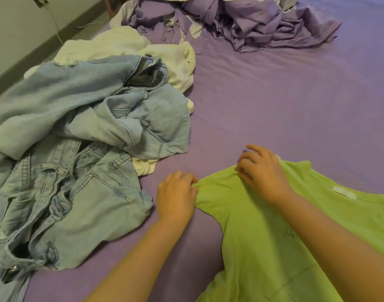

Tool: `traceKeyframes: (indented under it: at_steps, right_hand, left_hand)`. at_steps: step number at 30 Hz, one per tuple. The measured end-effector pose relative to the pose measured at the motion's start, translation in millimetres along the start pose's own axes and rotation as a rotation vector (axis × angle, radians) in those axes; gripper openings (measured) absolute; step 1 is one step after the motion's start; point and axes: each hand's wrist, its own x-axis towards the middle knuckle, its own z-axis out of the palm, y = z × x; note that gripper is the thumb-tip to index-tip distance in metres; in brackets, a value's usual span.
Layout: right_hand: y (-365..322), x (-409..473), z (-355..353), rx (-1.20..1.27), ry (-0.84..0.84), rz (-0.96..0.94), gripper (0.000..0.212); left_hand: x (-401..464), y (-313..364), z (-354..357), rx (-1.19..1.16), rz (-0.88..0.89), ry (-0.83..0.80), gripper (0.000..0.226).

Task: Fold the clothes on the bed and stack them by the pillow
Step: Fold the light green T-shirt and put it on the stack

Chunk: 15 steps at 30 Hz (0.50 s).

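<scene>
Your left hand (175, 194) pinches the tip of one sleeve of the lime-green cotton T-shirt (260, 232) and your right hand (262, 171) grips the shoulder edge just beyond it — the shirt lies flat on the purple bed sheet (284, 101) under your right forearm. Pull unevenly and the sleeve will likely bunch, spoiling the fold. Both wrists are turned palm-down, knuckles up, with the heap of pale-blue denim jeans (77, 149) left of your left hand.

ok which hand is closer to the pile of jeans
Left. The left hand pinches the green shirt's sleeve edge just right of the jeans; the right hand grips the sleeve farther right.
</scene>
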Motion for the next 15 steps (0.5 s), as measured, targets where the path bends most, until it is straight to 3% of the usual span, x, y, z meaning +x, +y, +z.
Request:
traceKeyframes:
  at_steps: [3,8,11,15]
  right_hand:
    - [1.0,-10.2,-6.8,-0.033,0.06,-0.092,0.017]
    - [6.6,-26.8,-12.9,-0.097,-0.129,-0.254,0.018]
    - [6.5,-29.3,-7.1,-0.043,-0.205,-0.2,0.005]
    - [4.4,-22.9,1.6,-0.033,-0.196,-0.018,0.022]
  left_hand:
    - [-17.6,-4.2,-1.3,-0.075,0.088,0.113,0.004]
    - [-28.9,-9.5,7.5,-0.171,0.113,0.128,0.012]
    - [-15.0,-6.0,6.8,-0.1,0.172,0.142,0.025]
    - [-1.7,-3.3,5.4,0.0,0.115,0.046,0.026]
